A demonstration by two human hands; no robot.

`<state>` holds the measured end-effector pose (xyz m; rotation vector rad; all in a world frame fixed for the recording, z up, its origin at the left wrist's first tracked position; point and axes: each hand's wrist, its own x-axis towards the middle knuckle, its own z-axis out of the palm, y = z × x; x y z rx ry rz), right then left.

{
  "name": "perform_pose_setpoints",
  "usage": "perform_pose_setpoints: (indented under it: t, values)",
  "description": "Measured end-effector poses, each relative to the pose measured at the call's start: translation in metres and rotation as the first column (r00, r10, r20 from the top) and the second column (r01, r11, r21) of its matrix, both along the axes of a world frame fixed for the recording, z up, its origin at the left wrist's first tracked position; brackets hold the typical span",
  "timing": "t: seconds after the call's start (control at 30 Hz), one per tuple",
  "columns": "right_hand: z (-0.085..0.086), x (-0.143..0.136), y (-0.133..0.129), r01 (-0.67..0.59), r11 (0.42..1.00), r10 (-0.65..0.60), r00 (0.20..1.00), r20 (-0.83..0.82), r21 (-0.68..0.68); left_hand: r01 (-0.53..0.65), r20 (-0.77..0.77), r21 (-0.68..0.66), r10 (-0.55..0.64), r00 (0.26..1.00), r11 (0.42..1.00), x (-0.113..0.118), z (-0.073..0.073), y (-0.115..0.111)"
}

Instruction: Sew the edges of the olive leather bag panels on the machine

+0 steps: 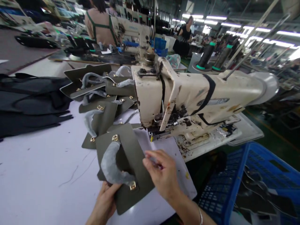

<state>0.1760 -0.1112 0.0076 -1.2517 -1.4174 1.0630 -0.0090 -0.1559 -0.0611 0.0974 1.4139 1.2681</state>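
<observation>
L grip (106, 200) holding flat olive-green leathery panel (140, 164), nr R edge of white worktop (47, 175), R grip (165, 173) curling narrow, hold unclear

Head camera: above and behind the fingers (156, 153), facing forward and down. Left hand (106, 200) and right hand (167, 175) near the lens; sewing machine (187, 90) just beyond the fingers, ceiling lights (211, 22) far past them.

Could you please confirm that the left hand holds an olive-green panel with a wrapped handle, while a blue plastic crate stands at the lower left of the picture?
Not quite: the head view shows the blue plastic crate at the lower right. The left hand does hold the olive-green panel with the wrapped handle.
</observation>
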Motion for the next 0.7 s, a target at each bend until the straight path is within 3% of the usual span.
perform_pose_setpoints:
  t: [0.07, 0.2, 0.3, 0.5, 0.7]
  values:
    - [-0.011, 0.011, 0.004, 0.113, 0.987, -0.109, 0.993, 0.038, -0.114, -0.030, 0.004, 0.058, 0.029, 1.000, 0.998, 0.000, 0.011, 0.024]
    - [-0.032, 0.019, 0.012, 0.045, 0.927, -0.072, 0.996, -0.059, -0.374, 0.040, -0.023, 0.130, -0.038, 0.999, 0.991, 0.002, 0.027, 0.071]
    - [-0.034, 0.014, 0.019, 0.047, 0.911, -0.115, 0.983, -0.143, -0.409, 0.063, -0.051, 0.155, -0.055, 0.997, 0.986, 0.004, 0.028, 0.096]
    - [-0.022, 0.007, 0.033, 0.001, 0.892, -0.089, 0.981, -0.172, -0.452, 0.124, -0.124, 0.216, -0.099, 0.987, 0.968, 0.005, 0.029, 0.125]
    - [-0.023, -0.004, 0.046, 0.061, 0.891, -0.174, 0.961, -0.215, -0.450, 0.142, -0.220, 0.259, -0.084, 0.972, 0.955, 0.001, 0.034, 0.152]
